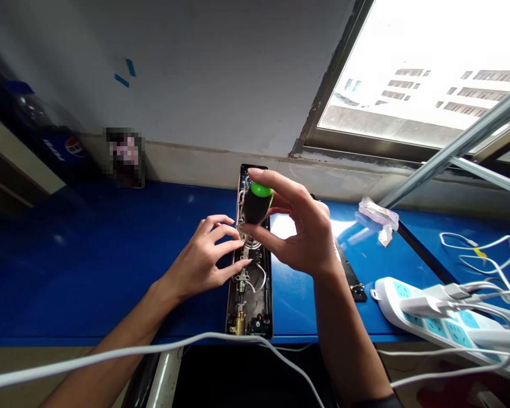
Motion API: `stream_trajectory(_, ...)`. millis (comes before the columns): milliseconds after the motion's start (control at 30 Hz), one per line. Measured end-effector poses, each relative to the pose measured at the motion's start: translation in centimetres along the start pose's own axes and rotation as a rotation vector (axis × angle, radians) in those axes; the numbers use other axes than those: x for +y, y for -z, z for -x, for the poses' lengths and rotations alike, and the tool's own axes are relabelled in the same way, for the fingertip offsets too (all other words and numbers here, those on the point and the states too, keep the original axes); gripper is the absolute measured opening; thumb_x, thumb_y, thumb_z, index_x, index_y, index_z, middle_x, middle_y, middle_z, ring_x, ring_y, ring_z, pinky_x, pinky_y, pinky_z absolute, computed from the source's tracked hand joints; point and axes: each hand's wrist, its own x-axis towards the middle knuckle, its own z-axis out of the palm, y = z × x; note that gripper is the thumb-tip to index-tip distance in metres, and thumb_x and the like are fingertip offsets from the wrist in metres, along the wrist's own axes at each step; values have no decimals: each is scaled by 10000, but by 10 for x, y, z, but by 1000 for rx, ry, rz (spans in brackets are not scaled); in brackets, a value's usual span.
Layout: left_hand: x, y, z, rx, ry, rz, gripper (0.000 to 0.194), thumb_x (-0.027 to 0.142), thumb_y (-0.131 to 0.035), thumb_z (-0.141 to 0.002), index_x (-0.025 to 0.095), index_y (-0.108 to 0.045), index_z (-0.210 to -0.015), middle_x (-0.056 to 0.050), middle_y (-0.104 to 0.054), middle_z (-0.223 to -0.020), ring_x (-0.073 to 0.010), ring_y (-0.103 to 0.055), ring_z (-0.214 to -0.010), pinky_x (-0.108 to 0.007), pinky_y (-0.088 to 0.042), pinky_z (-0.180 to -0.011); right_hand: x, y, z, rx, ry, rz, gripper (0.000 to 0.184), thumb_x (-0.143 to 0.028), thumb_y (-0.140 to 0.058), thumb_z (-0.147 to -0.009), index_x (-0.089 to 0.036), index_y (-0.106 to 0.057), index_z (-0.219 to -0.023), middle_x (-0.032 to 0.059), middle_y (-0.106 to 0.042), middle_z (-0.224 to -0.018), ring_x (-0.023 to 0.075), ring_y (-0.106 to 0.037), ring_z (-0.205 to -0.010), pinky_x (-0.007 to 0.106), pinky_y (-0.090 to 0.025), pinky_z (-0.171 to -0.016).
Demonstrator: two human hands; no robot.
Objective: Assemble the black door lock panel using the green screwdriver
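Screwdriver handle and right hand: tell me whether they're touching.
Touching. The head view shows the right hand gripping the black-and-green screwdriver handle, with the thumb and fingers closed against its sides.

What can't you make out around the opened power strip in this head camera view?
Head view:
Screwdriver tip: hidden by the right hand.
Middle of the opened power strip housing: hidden by both hands, including the left hand.
White power strip end: cut off by the right edge.
Wall item: pixelated.
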Motion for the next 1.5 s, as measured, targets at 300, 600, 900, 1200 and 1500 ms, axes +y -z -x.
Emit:
stream_trajectory(300, -3, 4, 1, -21, 6, 30, 260, 348, -804, -873, 185, -757, -1070, -114, -711, -1116, -330, -526, -1240, -523, -519, -1022, -5, 6, -8, -49, -23, -55, 488, -263, -569, -1023, -345, -523, -1502, 63, -641, -1429, 241, -680, -1208, 412, -651, -942)
stream_trajectory(600, -3, 7, 2, -10, 44, 41, 354, 28, -589, -834, 192, -755, -1101, -100, -700, -1143, -317, -522, -1244, -526, -515, -1041, -2, 10, -12, 76, -18, -71, 310, -337, -652, -990, -303, -708, -1292, 65, -687, -1196, 212, -688, -1022, 405, -652, -863)
stream_trajectory(900, -2, 4, 2, -12, 24, 28, 308, 33, -573, -866, 181, -744, -1074, -99, -694, -1134, -311, -516, -1249, -510, -515, -1043, -3, 11, -11, 78, 10, -44, 342, -321, -755, -921, -354, -725, -1260, 34, -692, -1097, 209, -685, -962, 410, -662, -822)
stream_trajectory(1200, -3, 2, 1, -23, 24, 37, 310, 30, -576, -862, 191, -737, -1073, -95, -695, -1126, -311, -520, -1237, -527, -509, -1047, -2, 10, -12, 58, -16, -77, 340, -300, -645, -1000, -353, -686, -1333, 22, -728, -1145, 193, -705, -983, 395, -651, -863)
stream_trajectory(1500, -3, 2, 1, -19, 19, 40, 291, 37, -581, -870, 187, -736, -1066, -96, -694, -1116, -308, -526, -1229, -522, -514, -1040, -3, 13, -13, 8, 13, -138, 384, -254, -552, -1043, -367, -645, -1399, 23, -715, -1244, 197, -711, -1074, 415, -631, -930)
